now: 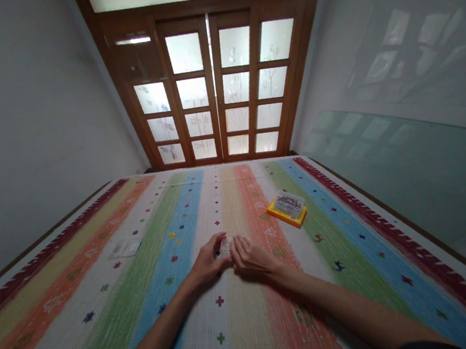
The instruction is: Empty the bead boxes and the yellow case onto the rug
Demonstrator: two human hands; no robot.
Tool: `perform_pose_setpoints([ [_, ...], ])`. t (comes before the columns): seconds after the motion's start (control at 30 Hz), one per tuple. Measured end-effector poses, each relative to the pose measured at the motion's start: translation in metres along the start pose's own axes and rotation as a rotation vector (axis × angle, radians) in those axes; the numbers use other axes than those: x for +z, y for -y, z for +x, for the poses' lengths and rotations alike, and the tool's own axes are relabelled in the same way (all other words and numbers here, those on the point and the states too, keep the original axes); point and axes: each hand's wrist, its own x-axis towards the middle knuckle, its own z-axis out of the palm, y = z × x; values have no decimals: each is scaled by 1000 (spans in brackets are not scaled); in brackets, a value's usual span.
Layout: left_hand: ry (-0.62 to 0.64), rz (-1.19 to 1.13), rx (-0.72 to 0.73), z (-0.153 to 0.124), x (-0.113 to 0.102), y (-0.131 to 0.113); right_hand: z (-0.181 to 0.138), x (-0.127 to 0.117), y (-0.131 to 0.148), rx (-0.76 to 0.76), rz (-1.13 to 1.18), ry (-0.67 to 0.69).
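The left hand (209, 261) holds a small pale piece (225, 246); the right hand (248, 256) pinches its near side: apparently fine fingerwork, calling for steadiness.

The left hand (209, 261) and right hand (247, 255) held a small pale item (225, 246) over a striped tablecloth (250, 334), with a clear box (289, 204) on a yellow tray (285, 219) to the right and wooden doors (213, 115) beyond.
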Motion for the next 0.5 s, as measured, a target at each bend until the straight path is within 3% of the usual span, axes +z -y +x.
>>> perform_pose_setpoints([
  [0.5,-33,55,50,-6,4,5,2,-6,11,32,-43,65],
])
